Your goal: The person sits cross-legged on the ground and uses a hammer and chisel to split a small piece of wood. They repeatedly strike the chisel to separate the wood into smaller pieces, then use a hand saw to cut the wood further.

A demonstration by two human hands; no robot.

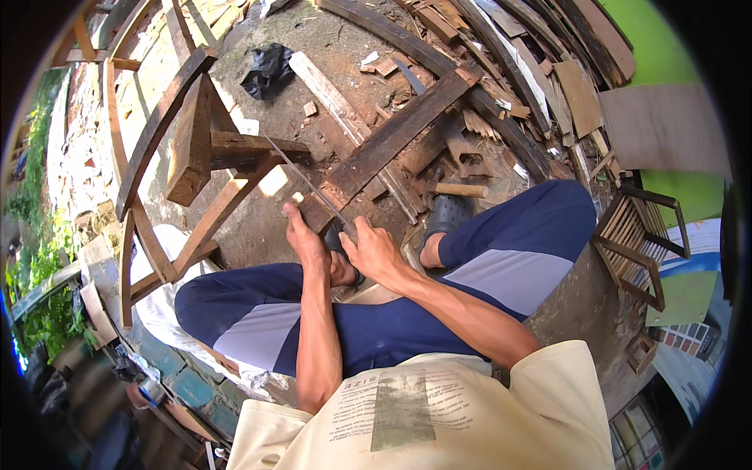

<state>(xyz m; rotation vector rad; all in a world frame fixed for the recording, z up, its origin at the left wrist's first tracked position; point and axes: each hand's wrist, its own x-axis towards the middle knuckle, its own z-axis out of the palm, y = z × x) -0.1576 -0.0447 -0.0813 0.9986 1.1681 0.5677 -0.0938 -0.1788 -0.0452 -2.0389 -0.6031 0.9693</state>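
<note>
My right hand [374, 252] is closed around the handle end of a handsaw [304, 172]. Its long thin blade appears nearly edge-on and slants up to the left, across the near end of a dark wooden beam [392, 141]. With its thumb raised, my left hand [308, 239] grips that near end just left of the blade; its other fingers are mostly hidden. The beam runs away to the upper right, its far part lying over other timber. Whether the blade has cut into the wood cannot be made out.
A wooden frame [205, 149] stands at the left. Beyond the beam lie a pale plank [337, 98], a black plastic bag [268, 70] and a wooden-handled tool [462, 189]. Scrap timber [540, 70] is piled at upper right; a slatted wooden piece [638, 235] stands at the right.
</note>
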